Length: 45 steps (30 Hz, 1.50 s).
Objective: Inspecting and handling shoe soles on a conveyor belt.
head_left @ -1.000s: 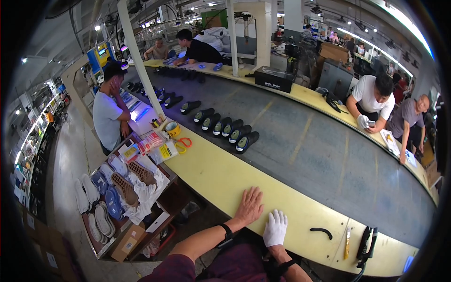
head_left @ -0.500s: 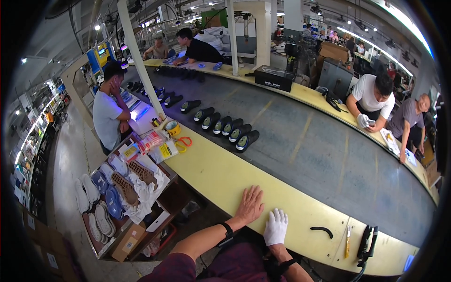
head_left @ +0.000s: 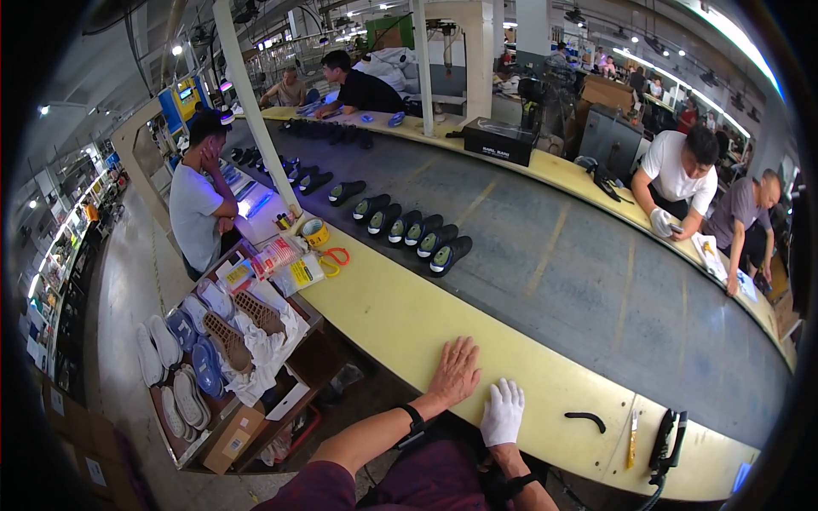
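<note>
My bare left hand (head_left: 456, 372) lies palm down on the yellow ledge (head_left: 366, 294), fingers stretched out and holding nothing. Close beside it, my right hand (head_left: 503, 415) in a white glove rests flat at the ledge's near edge, its fingers extended and nothing in its grasp. To the right of the glove are a curved black strip (head_left: 586, 420), a slim yellow-handled tool (head_left: 631, 441) and a black corded tool (head_left: 666, 447). Beyond the ledge, several dark shoes (head_left: 445, 255) stand in a row on the grey conveyor belt (head_left: 588, 298).
At left, an open-topped cart (head_left: 175, 451) carries several soles (head_left: 204, 364) and white paper. Near it on the ledge sit a yellow tape roll (head_left: 314, 232) and orange-handled scissors (head_left: 336, 258). A white post (head_left: 264, 119) rises there. Co-workers sit across the belt and at far left.
Both my hands stay in place on the ledge. Across the belt at right, the person in grey has lowered their head. The shoes have not visibly moved.
</note>
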Each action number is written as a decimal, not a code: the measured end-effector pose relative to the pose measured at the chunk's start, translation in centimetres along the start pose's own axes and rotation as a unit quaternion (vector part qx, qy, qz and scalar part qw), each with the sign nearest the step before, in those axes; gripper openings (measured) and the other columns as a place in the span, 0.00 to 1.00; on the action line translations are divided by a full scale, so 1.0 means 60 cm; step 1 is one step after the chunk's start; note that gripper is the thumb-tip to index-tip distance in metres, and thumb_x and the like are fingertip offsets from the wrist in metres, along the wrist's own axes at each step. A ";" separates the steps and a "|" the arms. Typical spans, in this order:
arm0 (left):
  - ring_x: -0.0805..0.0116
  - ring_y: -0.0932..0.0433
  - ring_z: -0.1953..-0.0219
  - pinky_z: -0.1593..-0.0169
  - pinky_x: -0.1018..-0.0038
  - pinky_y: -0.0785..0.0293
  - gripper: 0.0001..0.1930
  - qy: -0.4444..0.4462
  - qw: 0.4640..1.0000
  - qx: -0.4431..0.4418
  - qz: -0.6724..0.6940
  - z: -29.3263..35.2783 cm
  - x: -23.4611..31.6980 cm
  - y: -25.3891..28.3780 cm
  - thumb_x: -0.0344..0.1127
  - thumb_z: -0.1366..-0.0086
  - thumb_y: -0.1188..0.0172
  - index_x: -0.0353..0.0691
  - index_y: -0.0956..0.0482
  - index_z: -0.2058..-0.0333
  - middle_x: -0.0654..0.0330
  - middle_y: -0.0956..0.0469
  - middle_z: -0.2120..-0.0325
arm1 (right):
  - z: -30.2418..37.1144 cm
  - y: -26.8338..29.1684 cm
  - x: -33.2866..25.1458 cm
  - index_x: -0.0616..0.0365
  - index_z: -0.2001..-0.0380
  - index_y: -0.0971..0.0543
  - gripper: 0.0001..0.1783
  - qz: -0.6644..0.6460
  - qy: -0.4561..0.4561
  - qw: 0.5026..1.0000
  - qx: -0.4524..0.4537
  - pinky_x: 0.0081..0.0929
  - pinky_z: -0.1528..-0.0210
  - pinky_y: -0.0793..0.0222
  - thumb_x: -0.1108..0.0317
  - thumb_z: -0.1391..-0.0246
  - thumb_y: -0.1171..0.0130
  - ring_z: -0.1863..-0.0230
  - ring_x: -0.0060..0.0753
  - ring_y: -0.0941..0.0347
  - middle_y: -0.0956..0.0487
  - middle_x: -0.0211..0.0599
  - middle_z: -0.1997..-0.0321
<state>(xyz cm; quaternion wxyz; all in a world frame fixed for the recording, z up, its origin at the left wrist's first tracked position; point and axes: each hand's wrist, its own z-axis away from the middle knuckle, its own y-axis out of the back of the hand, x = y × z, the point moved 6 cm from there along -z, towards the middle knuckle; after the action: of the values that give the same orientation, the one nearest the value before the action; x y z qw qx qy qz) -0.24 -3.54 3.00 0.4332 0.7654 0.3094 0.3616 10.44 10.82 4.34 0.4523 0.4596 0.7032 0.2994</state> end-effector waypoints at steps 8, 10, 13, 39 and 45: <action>0.37 0.44 0.17 0.16 0.38 0.54 0.34 -0.015 1.000 0.012 -0.001 0.000 0.004 0.006 0.46 0.22 0.41 0.29 0.33 0.26 0.37 0.38 0.22 | 0.000 0.000 -0.001 0.60 0.39 0.20 0.25 -0.009 0.003 1.000 -0.008 0.63 0.18 0.43 0.71 0.40 0.30 0.23 0.64 0.32 0.23 0.52 0.28; 0.37 0.44 0.17 0.16 0.38 0.54 0.34 0.002 1.000 -0.007 -0.004 -0.001 0.002 0.002 0.46 0.22 0.41 0.29 0.33 0.26 0.37 0.38 0.22 | 0.001 0.001 -0.001 0.60 0.39 0.20 0.25 -0.009 0.003 1.000 -0.009 0.63 0.18 0.43 0.71 0.41 0.30 0.23 0.64 0.32 0.23 0.52 0.28; 0.37 0.44 0.17 0.16 0.38 0.54 0.34 0.001 1.000 -0.006 -0.007 -0.001 0.001 0.001 0.46 0.22 0.41 0.29 0.33 0.26 0.37 0.38 0.21 | -0.001 0.001 -0.001 0.60 0.39 0.20 0.26 -0.013 -0.001 1.000 -0.011 0.62 0.18 0.43 0.71 0.41 0.30 0.23 0.64 0.32 0.23 0.53 0.28; 0.37 0.46 0.17 0.15 0.39 0.57 0.34 -0.024 0.999 -0.025 -0.028 -0.007 -0.014 -0.005 0.43 0.25 0.39 0.29 0.32 0.27 0.39 0.37 0.22 | -0.009 0.014 -0.009 0.62 0.41 0.18 0.20 -0.041 -0.029 0.999 -0.004 0.58 0.18 0.40 0.70 0.35 0.40 0.23 0.59 0.30 0.22 0.52 0.28; 0.36 0.46 0.17 0.15 0.39 0.58 0.35 -0.015 0.999 -0.035 -0.033 -0.007 -0.016 -0.007 0.44 0.24 0.40 0.29 0.32 0.26 0.38 0.37 0.22 | -0.011 0.017 -0.010 0.62 0.42 0.18 0.19 -0.045 -0.025 0.999 0.009 0.58 0.18 0.39 0.69 0.35 0.40 0.24 0.59 0.29 0.21 0.52 0.30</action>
<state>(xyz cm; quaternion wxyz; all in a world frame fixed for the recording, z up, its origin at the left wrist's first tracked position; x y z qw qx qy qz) -1.17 -3.93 2.48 0.4765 0.7442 0.3151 0.3461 10.35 10.67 5.69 0.4782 0.4391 0.7145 0.2608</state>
